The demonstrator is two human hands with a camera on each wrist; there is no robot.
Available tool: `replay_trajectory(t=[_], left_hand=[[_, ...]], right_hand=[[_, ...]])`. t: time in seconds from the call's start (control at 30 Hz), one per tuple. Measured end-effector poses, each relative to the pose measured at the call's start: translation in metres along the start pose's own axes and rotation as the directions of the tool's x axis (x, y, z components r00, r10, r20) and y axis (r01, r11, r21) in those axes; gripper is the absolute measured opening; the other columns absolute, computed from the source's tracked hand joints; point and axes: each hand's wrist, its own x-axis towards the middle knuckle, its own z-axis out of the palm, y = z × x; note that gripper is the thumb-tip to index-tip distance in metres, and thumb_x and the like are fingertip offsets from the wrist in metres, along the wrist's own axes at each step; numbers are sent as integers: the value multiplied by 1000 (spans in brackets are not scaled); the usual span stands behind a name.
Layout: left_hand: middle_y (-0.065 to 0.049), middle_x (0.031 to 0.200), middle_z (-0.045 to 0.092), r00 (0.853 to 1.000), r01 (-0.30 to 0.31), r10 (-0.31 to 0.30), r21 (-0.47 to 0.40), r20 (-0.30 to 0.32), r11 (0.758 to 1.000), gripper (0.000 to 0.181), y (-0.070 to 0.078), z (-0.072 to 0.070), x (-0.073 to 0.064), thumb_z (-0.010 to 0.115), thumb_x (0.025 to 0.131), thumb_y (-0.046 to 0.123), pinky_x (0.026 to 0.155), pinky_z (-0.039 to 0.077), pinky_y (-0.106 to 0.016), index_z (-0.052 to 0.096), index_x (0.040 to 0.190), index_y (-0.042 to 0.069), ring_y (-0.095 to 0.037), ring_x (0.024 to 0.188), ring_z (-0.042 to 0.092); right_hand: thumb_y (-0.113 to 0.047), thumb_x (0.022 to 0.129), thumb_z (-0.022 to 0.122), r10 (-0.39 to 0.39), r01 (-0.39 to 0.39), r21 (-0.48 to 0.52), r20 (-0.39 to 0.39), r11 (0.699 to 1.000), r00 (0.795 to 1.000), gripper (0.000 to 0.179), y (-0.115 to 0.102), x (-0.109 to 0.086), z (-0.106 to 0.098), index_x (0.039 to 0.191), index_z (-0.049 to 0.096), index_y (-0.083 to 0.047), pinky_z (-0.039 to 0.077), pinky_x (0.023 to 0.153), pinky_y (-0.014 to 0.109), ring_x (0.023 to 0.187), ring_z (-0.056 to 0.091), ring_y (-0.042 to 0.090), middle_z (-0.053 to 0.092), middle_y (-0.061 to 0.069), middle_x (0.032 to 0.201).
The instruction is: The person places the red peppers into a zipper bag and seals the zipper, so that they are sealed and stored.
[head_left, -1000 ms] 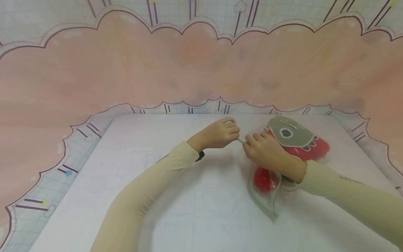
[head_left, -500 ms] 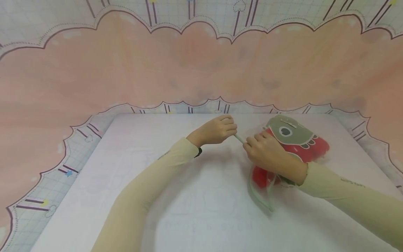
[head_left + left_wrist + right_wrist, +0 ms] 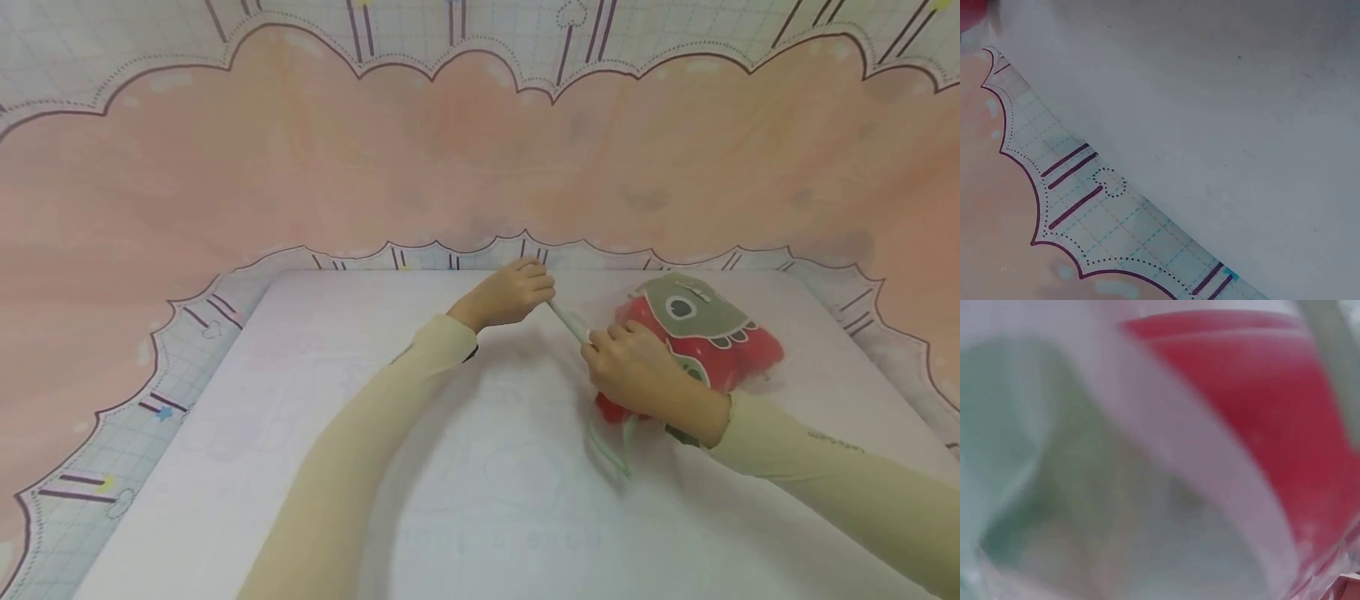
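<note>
A clear plastic zip bag (image 3: pixel 701 312) printed with a green cartoon face lies at the right of the table in the head view. Red items (image 3: pixel 759 350) fill it. My right hand (image 3: pixel 637 367) pinches the bag's green zip edge (image 3: pixel 568 321). Up and to the left, my left hand (image 3: pixel 512 292) grips the end of that edge, with a stretch of it taut between both hands. Below the right hand, the other end of the zip edge (image 3: pixel 606 450) hangs in a loose fold. The bag's red contents (image 3: pixel 1260 406) and green print (image 3: pixel 1022 394) fill the right wrist view, blurred.
A white tabletop (image 3: pixel 480 467) with faint printed marks lies under both arms. Behind and beside it hangs a peach and checked cloth (image 3: pixel 450 167). The left wrist view shows the table edge and the cloth's scalloped border (image 3: pixel 1079 206).
My left hand has moved up and slightly left, and more of the green zip edge shows between the hands. The loose lower end has drawn upward; my right hand has barely shifted.
</note>
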Motion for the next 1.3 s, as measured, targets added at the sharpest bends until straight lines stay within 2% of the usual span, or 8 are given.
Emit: replay_trajectory(t=[0.2, 0.4, 0.53, 0.73, 0.83, 1.0, 1.13, 1.3], left_hand=[[0, 96, 68, 997, 51, -52, 25, 59, 998, 8, 10, -6, 10, 58, 90, 14, 99, 47, -35, 65, 93, 12, -17, 96, 63], [2, 95, 67, 988, -139, 143, 54, -58, 989, 10, 34, -19, 24, 57, 92, 15, 98, 46, -30, 66, 97, 15, -15, 94, 61], [5, 94, 67, 978, -195, 204, 133, -54, 972, 22, 41, -24, 27, 49, 95, 4, 102, 44, -28, 68, 96, 15, -12, 95, 59], [5, 92, 65, 975, -206, 216, 177, -40, 962, 20, 39, -19, 24, 50, 94, 5, 103, 44, -28, 67, 94, 15, -11, 94, 60], [5, 87, 63, 986, -146, 157, 164, -57, 976, 16, 35, -12, 22, 52, 92, 10, 102, 43, -27, 66, 86, 15, -11, 91, 59], [4, 82, 62, 992, -83, 93, 112, -84, 990, 14, 34, -7, 20, 53, 92, 15, 98, 46, -29, 63, 83, 14, -12, 87, 60], [4, 85, 64, 991, -100, 108, 97, -83, 990, 14, 36, -5, 19, 51, 94, 14, 98, 46, -30, 65, 95, 17, -12, 86, 62], [5, 87, 63, 980, -172, 183, 118, -80, 978, 18, 37, -4, 19, 51, 94, 8, 100, 44, -29, 65, 90, 18, -12, 89, 60]], right_hand=[[-25, 74, 77, 79, -77, 70, -18, 995, 997, 25, 1, -2, 1, 87, 68, -5, 56, 75, 41, 80, 65, 28, 67, 11, 82], [-19, 74, 74, 155, -154, 26, -88, 988, 984, 23, 0, -5, 2, 88, 67, -2, 53, 76, 42, 88, 62, 32, 67, 15, 87], [-14, 73, 71, 187, -188, 9, -146, 982, 971, 18, -3, -4, 3, 84, 67, 1, 49, 66, 39, 79, 58, 31, 65, 15, 79], [-18, 74, 72, 241, -239, 43, -45, 970, 970, 22, -12, 1, 4, 84, 65, 1, 47, 65, 36, 75, 55, 29, 63, 13, 77], [-20, 73, 75, 234, -234, 53, 0, 971, 972, 23, -17, 3, 3, 78, 64, -1, 45, 63, 34, 72, 51, 26, 61, 11, 73], [-13, 74, 74, 210, -210, 12, -38, 978, 977, 18, -23, 0, 6, 69, 61, -2, 43, 58, 32, 67, 49, 25, 58, 10, 66], [-13, 73, 76, 217, -218, -13, -59, 976, 974, 17, -25, -2, 8, 73, 63, -1, 45, 60, 32, 69, 50, 25, 61, 11, 70], [-14, 74, 76, 198, -200, -21, -65, 980, 978, 18, -26, -2, 8, 74, 64, -1, 43, 58, 31, 66, 48, 23, 59, 10, 68]])
